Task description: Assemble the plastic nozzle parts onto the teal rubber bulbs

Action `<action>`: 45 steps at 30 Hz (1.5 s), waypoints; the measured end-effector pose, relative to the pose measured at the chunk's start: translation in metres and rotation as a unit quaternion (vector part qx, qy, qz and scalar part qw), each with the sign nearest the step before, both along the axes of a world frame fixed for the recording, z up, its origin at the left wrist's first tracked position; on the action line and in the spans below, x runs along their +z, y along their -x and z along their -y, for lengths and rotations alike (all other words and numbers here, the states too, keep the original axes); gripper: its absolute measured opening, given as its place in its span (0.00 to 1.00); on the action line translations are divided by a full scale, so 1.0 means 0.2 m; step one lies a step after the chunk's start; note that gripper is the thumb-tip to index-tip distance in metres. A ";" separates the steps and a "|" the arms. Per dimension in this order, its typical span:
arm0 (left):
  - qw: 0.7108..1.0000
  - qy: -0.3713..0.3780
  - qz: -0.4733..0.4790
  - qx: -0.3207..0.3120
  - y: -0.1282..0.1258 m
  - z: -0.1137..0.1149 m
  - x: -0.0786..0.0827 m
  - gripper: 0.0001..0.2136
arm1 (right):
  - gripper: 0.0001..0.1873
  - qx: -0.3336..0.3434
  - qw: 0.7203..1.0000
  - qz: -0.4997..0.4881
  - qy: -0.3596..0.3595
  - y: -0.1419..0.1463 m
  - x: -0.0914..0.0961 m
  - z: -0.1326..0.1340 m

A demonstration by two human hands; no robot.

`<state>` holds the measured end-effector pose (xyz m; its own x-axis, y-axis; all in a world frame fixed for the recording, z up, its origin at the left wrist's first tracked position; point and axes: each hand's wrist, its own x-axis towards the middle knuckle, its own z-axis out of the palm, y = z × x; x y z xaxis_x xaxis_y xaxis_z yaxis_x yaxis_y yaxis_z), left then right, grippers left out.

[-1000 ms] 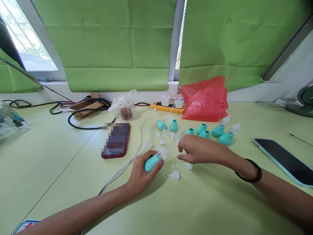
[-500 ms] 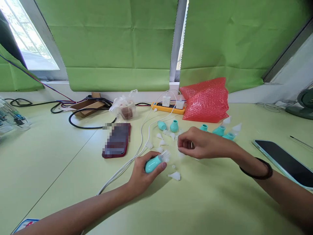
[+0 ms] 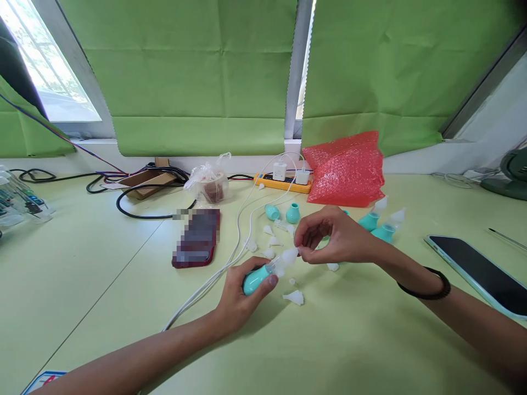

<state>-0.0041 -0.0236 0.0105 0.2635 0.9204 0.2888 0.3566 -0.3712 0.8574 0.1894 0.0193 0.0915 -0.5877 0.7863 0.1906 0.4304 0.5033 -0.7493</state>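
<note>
My left hand (image 3: 241, 293) is closed round a teal rubber bulb (image 3: 254, 278) with a clear neck, held low over the pale green table (image 3: 102, 285). My right hand (image 3: 333, 236) pinches a small white cone tip (image 3: 290, 254) and holds it against the end of that clear neck. Several loose white tips lie about, one (image 3: 293, 297) just right of my left hand and another (image 3: 332, 266) under my right hand. More teal bulbs stand behind my hands, two (image 3: 293, 213) at centre and others (image 3: 382, 231) to the right.
A red bubble-wrap bag (image 3: 348, 167) and an orange power strip (image 3: 284, 181) with white chargers sit at the back. White cables (image 3: 236, 236) run past my left hand. A dark red phone (image 3: 196, 237) lies left, a tablet (image 3: 477, 271) right, black cables and a cardboard box far left.
My right hand lifted from the table with a white tip and brought it left to the neck of the bulb. My left hand tilted the bulb slightly towards it.
</note>
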 end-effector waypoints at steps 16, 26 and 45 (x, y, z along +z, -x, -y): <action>1.000 -0.014 -0.017 -0.007 -0.01 0.00 -0.01 0.11 | 0.15 0.058 0.997 0.023 0.043 -0.03 -0.03 -0.05; 0.995 -0.051 -0.070 0.048 -0.01 0.00 -0.01 0.10 | 0.10 0.087 0.973 -0.081 0.196 -0.02 -0.13 -0.12; 0.988 -0.090 -0.101 0.068 -0.02 -0.02 -0.03 0.09 | 0.10 0.047 0.942 -0.136 0.302 0.01 -0.21 -0.17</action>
<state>-0.0002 -0.0192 0.0048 0.2098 0.8897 0.4054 0.5705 -0.4481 0.6882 0.1866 0.0523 0.0492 -0.6540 0.7466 -0.1217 0.1551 -0.0251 -0.9876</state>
